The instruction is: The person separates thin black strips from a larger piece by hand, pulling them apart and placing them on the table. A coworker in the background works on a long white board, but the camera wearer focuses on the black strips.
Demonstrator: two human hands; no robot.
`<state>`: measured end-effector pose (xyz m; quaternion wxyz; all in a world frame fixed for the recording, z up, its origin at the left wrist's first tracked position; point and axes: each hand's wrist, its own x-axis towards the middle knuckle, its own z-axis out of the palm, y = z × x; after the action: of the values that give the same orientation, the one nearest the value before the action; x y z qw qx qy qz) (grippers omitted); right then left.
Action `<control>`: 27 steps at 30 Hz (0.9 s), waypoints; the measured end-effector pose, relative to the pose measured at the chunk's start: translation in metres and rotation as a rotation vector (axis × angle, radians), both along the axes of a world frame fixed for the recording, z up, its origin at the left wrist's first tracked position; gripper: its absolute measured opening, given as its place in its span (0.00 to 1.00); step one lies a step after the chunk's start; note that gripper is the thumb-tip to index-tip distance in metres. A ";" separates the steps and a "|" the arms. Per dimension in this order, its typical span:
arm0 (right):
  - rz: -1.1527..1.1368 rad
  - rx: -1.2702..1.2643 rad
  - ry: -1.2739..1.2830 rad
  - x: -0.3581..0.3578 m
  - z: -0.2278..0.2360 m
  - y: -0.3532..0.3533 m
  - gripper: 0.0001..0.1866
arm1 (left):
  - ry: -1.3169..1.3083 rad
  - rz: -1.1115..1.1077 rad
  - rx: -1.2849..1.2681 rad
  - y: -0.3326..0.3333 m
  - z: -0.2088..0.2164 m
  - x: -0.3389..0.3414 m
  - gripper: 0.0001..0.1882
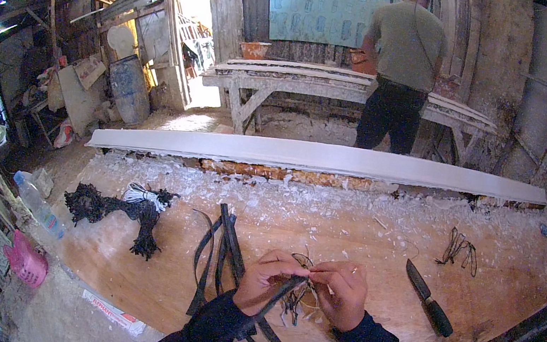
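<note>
My left hand (262,280) is closed round a flat black strip (279,296) that looks like rubber; its lower end points back toward my left sleeve. Close against it, my right hand (342,295) pinches at the strip's upper end, fingertips nearly touching the left ones. Whether a thin cord is also between those fingers is too small to tell. Under both hands lies a tangle of thin cords (291,308), partly hidden. More black strips (231,244) lie just left of my left hand. A knife with a black handle (437,316) rests to the right of my right hand.
A bundle of black cords (96,204) with a white cord (146,195) lies on the wooden table (377,241), left. A small cord tangle (459,252) lies right. A long white moulding (326,156) spans the far edge. Beyond, a person (407,49) stands at a bench (295,81).
</note>
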<state>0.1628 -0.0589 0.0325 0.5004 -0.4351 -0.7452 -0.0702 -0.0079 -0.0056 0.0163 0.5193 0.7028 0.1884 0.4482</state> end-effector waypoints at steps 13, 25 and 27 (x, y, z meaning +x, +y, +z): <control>0.030 -0.090 0.006 -0.005 -0.001 -0.003 0.13 | -0.146 0.052 0.108 0.003 -0.020 0.010 0.10; 0.066 -0.033 0.008 -0.006 0.001 -0.004 0.13 | -0.201 0.008 0.148 0.001 -0.018 0.007 0.09; 0.068 -0.031 0.029 -0.006 0.000 -0.004 0.12 | -0.140 0.034 0.170 -0.002 -0.010 0.005 0.08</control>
<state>0.1564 -0.0625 0.0326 0.5065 -0.4181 -0.7532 -0.0355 -0.0027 -0.0076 0.0063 0.4619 0.7079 0.1248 0.5195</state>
